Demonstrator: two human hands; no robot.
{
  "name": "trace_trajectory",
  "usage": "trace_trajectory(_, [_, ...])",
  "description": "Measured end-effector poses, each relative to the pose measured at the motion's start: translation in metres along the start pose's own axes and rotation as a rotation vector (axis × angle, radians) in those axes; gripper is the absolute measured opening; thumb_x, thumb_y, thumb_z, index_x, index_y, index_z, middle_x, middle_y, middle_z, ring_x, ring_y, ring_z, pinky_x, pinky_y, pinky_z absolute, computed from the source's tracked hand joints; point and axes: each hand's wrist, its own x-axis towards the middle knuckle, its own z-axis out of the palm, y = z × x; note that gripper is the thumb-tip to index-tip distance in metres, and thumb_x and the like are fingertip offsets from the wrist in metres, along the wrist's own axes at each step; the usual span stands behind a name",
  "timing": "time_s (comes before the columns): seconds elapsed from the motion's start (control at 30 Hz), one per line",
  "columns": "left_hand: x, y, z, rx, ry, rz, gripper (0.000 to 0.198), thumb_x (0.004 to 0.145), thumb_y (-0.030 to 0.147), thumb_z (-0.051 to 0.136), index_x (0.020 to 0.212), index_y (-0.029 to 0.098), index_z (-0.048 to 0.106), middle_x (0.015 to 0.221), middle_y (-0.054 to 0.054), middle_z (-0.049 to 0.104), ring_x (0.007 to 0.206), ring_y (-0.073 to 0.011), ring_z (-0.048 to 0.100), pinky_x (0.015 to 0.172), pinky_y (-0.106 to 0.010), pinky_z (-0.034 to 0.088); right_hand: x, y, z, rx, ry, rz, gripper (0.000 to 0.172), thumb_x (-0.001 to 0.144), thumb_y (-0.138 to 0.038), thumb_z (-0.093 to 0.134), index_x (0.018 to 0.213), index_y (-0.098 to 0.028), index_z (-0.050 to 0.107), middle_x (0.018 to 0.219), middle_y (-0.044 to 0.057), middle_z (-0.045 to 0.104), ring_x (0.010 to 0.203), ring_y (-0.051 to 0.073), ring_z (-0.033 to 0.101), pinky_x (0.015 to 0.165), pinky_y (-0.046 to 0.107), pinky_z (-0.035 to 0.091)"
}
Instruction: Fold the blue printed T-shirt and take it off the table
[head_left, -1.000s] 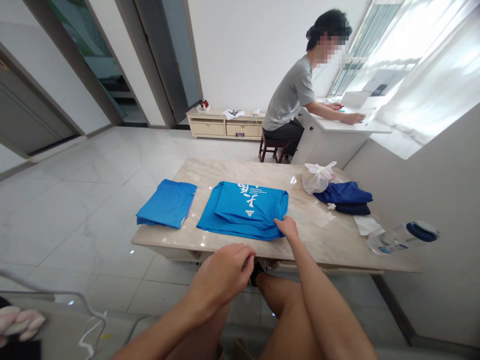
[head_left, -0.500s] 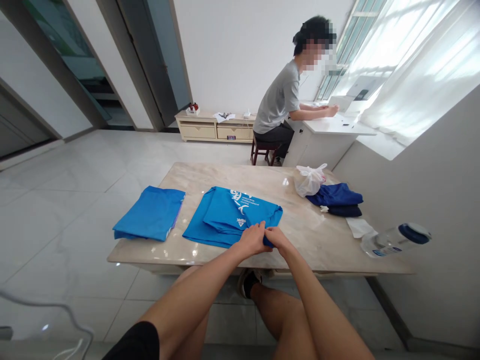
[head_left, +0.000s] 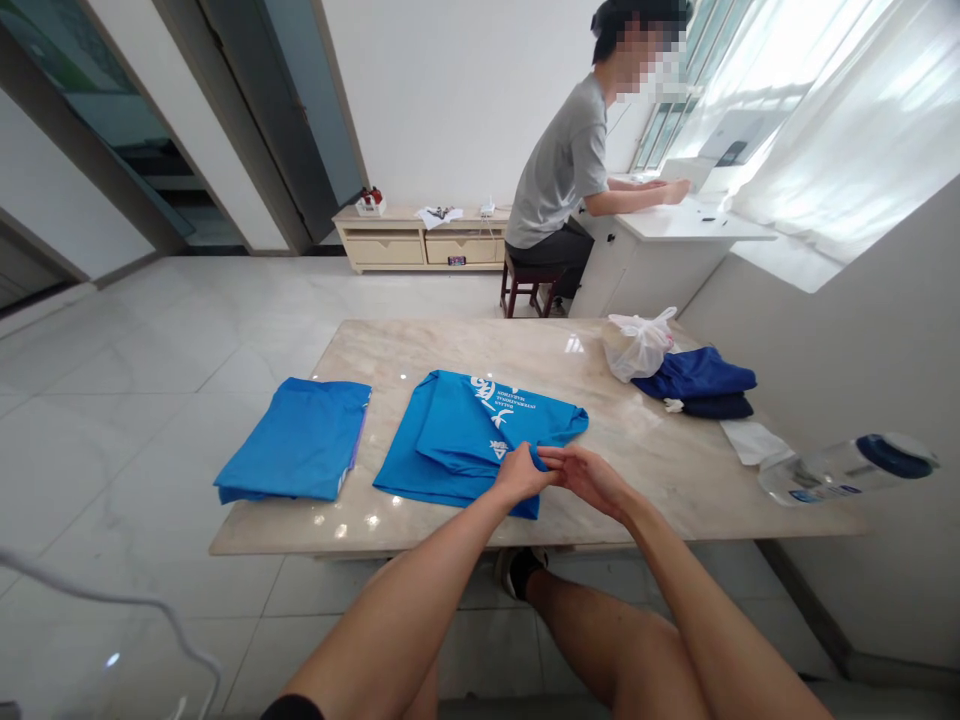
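A blue T-shirt (head_left: pixel 457 430) with white marathon lettering lies partly folded in the middle of the marble-look table (head_left: pixel 420 345), its near right part bunched up. My left hand (head_left: pixel 523 474) pinches that bunched edge and lifts it slightly. Just right of it, my right hand (head_left: pixel 594 480) has its fingers stretched out flat, their tips touching the cloth beside my left fingers. Left of the shirt, a second blue garment (head_left: pixel 296 438) lies folded in a neat rectangle at the table's left end.
Toward the right stand a tied white plastic bag (head_left: pixel 637 345), dark blue clothing (head_left: pixel 697 380), a white paper (head_left: pixel 752 441) and a clear bottle (head_left: pixel 840 470) with a blue lid. Beyond the table, a person (head_left: pixel 566 160) sits at a white desk (head_left: pixel 675 225). A low cabinet (head_left: pixel 420 245) lines the wall.
My left hand has raised the shirt's near edge a little. My right hand has opened out from a closed grip and turned its fingers leftward. The view has shifted slightly.
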Motion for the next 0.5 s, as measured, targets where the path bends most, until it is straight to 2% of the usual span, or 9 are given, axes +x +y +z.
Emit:
trace_trajectory(0.1, [0.002,-0.007,-0.005,-0.033,0.038,-0.001,0.05,0.077,0.022,0.087,0.126,0.016,0.076,0.133,-0.019,0.08,0.129,-0.0378,0.073,0.1,-0.037,0.056,0.001,-0.007,0.01,-0.014,-0.02,0.009,0.042,0.092,-0.046,0.06,0.112,-0.018,0.084,0.132,0.016,0.08,0.134,0.033,0.069,0.119,0.049,0.049])
trace_trajectory(0.17, [0.003,-0.011,-0.009,-0.031,0.052,-0.013,0.048,0.081,0.015,0.08,0.129,0.014,0.076,0.138,-0.021,0.078,0.132,-0.0376,0.072,0.104,-0.038,0.055,0.003,-0.013,0.013,-0.077,0.042,0.017,0.038,0.095,-0.042,0.058,0.109,-0.019,0.085,0.13,0.016,0.081,0.133,0.032,0.07,0.116,0.048,0.052])
trace_trajectory(0.3, [0.0,-0.008,-0.02,-0.016,0.077,-0.011,0.049,0.091,0.017,0.071,0.14,0.011,0.073,0.147,-0.025,0.072,0.14,-0.0382,0.067,0.112,-0.041,0.052,0.006,-0.017,0.007,-0.208,0.449,0.134,0.03,0.1,-0.039,0.058,0.097,-0.019,0.08,0.114,0.016,0.084,0.111,0.028,0.078,0.101,0.042,0.061])
trace_trajectory(0.37, [-0.004,-0.004,-0.025,-0.01,0.078,0.006,0.048,0.094,0.018,0.069,0.14,0.01,0.073,0.147,-0.025,0.072,0.14,-0.0382,0.067,0.113,-0.041,0.052,0.005,-0.014,0.0,-0.187,0.571,0.223,0.038,0.106,-0.048,0.055,0.098,-0.017,0.077,0.112,0.018,0.083,0.101,0.026,0.079,0.089,0.038,0.063])
trace_trajectory(0.5, [-0.021,0.005,-0.027,0.011,0.052,0.052,0.042,0.094,0.017,0.066,0.135,0.009,0.075,0.142,-0.025,0.075,0.136,-0.0382,0.07,0.112,-0.041,0.052,0.005,-0.005,-0.006,-0.017,0.556,0.403,0.067,0.108,-0.074,0.043,0.107,-0.014,0.073,0.109,0.022,0.081,0.09,0.026,0.079,0.07,0.032,0.062])
